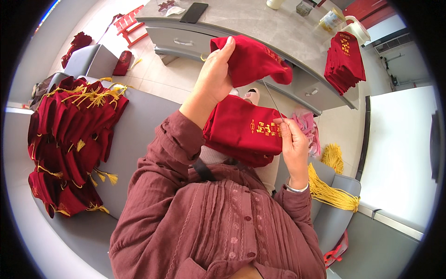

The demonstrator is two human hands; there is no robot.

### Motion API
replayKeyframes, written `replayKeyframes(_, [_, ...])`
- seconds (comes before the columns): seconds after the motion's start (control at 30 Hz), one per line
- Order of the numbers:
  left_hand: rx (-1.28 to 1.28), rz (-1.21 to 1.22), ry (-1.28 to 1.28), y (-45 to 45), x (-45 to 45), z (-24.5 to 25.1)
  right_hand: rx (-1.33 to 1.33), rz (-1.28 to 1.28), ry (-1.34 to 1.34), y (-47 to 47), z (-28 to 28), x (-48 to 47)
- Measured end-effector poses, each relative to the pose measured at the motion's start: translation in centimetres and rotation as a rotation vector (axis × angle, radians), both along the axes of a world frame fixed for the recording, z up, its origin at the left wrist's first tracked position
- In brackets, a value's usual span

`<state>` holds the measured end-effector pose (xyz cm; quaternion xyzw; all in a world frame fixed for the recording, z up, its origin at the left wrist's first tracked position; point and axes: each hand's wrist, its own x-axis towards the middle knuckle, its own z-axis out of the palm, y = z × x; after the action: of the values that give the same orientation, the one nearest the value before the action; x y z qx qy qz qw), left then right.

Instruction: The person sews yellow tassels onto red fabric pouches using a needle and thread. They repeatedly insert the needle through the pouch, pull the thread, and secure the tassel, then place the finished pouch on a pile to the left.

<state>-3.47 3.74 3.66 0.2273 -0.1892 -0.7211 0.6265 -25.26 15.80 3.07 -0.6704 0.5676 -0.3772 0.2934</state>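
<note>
My left hand (217, 75) is raised, its thumb pressed on a red cloth bag (249, 61) with gold printing. A thin metal rod (272, 99) runs from that bag down to my right hand (293, 143), whose thumb and fingers pinch its lower end. On my lap lies a stack of folded red cloth bags (233, 125), with gold writing on the top one. A bundle of yellow cords (331, 190) rests beside my right forearm. Many red bags with yellow drawstrings (69, 139) are piled on the grey sofa (139, 101) at the left.
Ahead stands a grey table (240, 15) with drawers, bearing a phone (194, 13), a tin (331, 20), a white jug (357, 29) and another stack of red bags (345, 62). A red stool (130, 26) is at the upper left. More yellow cords (332, 157) lie at the right.
</note>
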Motion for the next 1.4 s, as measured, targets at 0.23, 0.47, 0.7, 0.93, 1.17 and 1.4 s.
replayKeyframes(0.23, [-0.079,0.268,-0.133,-2.6,4.1,-1.2,0.105,-0.198,0.03,2.0,-0.5,-6.8])
replayKeyframes(0.47, [-0.122,0.542,-0.65,-4.0,4.7,-2.6,0.01,-0.637,-0.394,3.5,-0.3,-14.6])
replayKeyframes(0.7, [-0.344,0.692,-1.181,-2.9,2.8,-3.3,-0.035,-0.709,-0.525,2.0,-1.7,-14.1])
replayKeyframes(0.93, [-0.367,0.652,-1.326,-2.2,1.8,-3.0,-0.037,-0.732,-0.52,1.6,-1.9,-14.5])
replayKeyframes(1.17, [-0.386,0.655,-1.346,-2.5,1.1,-2.9,-0.085,-0.769,-0.535,1.6,-2.1,-15.3])
replayKeyframes(1.4, [-0.416,0.707,-1.403,-2.4,0.9,-2.9,-0.081,-0.78,-0.566,1.5,-2.8,-15.9])
